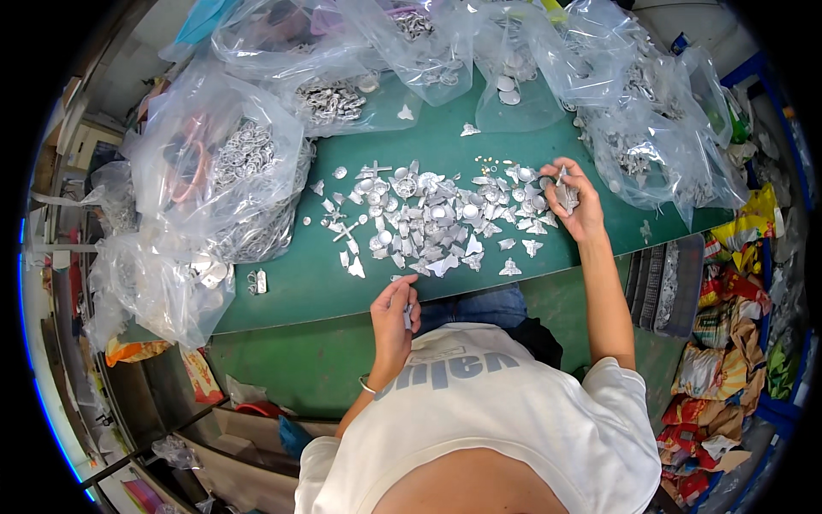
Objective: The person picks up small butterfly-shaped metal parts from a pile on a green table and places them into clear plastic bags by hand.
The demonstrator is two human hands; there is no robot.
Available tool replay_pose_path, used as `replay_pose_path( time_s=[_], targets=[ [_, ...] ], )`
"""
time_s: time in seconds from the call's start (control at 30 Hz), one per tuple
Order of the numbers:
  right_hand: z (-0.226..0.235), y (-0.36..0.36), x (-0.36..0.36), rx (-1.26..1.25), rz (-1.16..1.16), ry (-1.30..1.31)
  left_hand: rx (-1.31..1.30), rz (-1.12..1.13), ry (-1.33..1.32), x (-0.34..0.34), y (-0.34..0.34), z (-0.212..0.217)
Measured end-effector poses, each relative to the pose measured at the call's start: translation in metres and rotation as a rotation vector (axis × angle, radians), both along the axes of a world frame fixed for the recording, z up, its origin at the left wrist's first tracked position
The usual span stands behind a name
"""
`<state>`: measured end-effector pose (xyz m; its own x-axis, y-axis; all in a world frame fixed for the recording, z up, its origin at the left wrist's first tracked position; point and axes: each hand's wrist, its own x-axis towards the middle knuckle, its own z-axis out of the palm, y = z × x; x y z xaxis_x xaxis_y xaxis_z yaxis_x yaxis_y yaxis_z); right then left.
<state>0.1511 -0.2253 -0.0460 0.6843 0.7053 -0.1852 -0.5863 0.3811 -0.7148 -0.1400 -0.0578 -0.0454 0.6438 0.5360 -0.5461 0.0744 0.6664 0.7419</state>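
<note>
A spread of small silver metal pieces [437,218] lies on the green table [300,283]. My right hand [572,199] is at the right end of the spread, fingers closed on a silver metal piece [566,194]. My left hand [394,315] is near the table's front edge, close to my body, pinching another small silver piece [408,315] between fingers and thumb.
Clear plastic bags of silver parts [231,171] crowd the left, back [411,43] and right [651,128] of the table. A dark tray [664,287] sits at the right below the table edge, beside piled colourful packets [728,360]. Two loose pieces [258,281] lie at the left front.
</note>
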Motion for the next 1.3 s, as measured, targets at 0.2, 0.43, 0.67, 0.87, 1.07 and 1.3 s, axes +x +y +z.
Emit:
replay_pose_path(
  time_s=[0.2,0.43,0.67,0.87,1.07,1.3],
  targets=[
    [-0.003,0.007,-0.015,-1.081,-0.023,-1.071,-0.008,-0.007,-0.019,0.002,0.0,0.0],
    [-0.005,0.026,-0.033,-1.447,0.04,-1.589,0.002,-0.008,-0.002,0.002,0.0,0.0],
    [-0.007,0.014,-0.006,-0.699,-0.26,-0.748,-0.01,0.024,-0.027,-0.004,0.003,-0.001],
    [0.001,0.023,-0.006,-0.184,-0.003,-0.033,-0.03,0.006,-0.04,0.001,0.002,0.001],
    [-0.006,0.034,-0.009,0.219,0.088,0.548,-0.035,0.028,-0.048,-0.005,0.004,-0.003],
    [0.022,0.069,-0.029,0.035,0.313,0.381,-0.036,0.119,-0.096,-0.004,0.016,-0.007]
  ],
)
